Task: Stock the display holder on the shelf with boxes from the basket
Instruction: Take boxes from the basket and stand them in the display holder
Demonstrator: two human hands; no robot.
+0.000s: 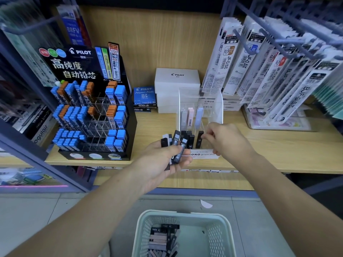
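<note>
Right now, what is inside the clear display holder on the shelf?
In the display holder, three pastel boxes stand at the back, black boxes in front, where the right hand pinches the end box. Held boxes in the left hand cover the front-left compartments.

You have bright, even overhead light; the wooden shelf (278,145) shows only soft shadows. The clear display holder (220,102) catches pale glare on its walls. Print on the Pilot lead rack (81,67) at 9 o'clock reads sharp. The dark boxes (176,142) in your left hand (159,164) smear slightly; the black box (199,140) pinched by your right hand (226,140) looks clearer. Refill packs (289,84) and peg hooks (274,41) at 2 o'clock blur and bend outward. The basket (216,236) at 6 o'clock is soft.
</note>
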